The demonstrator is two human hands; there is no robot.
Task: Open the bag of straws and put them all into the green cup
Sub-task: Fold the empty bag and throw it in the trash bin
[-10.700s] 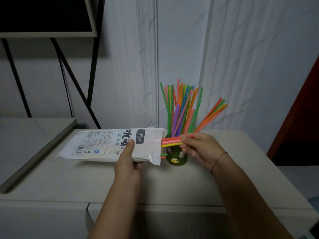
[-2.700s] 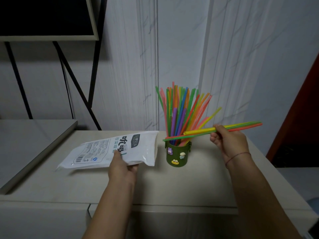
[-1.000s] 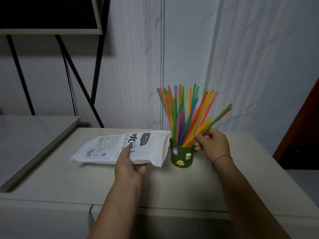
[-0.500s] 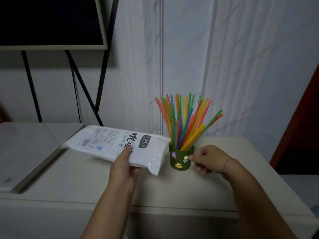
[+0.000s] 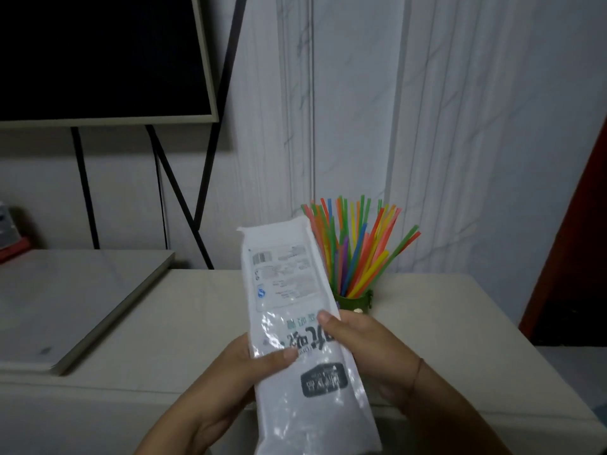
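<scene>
The right hand (image 5: 364, 349) has left the straws (image 5: 361, 251) in the cup (image 5: 354, 302) and joins the left hand (image 5: 243, 366) in gripping the bag (image 5: 295, 290), now upended mid-frame and seemingly empty.

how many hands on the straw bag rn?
2. The left hand grips the bag at its left edge, thumb across the front. The right hand grips its right edge. The bag partly hides the green cup.

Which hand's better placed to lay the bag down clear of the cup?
Left, probably: left hand grips the bag on the side away from the green cup; the right hand holds the edge beside it.
</scene>
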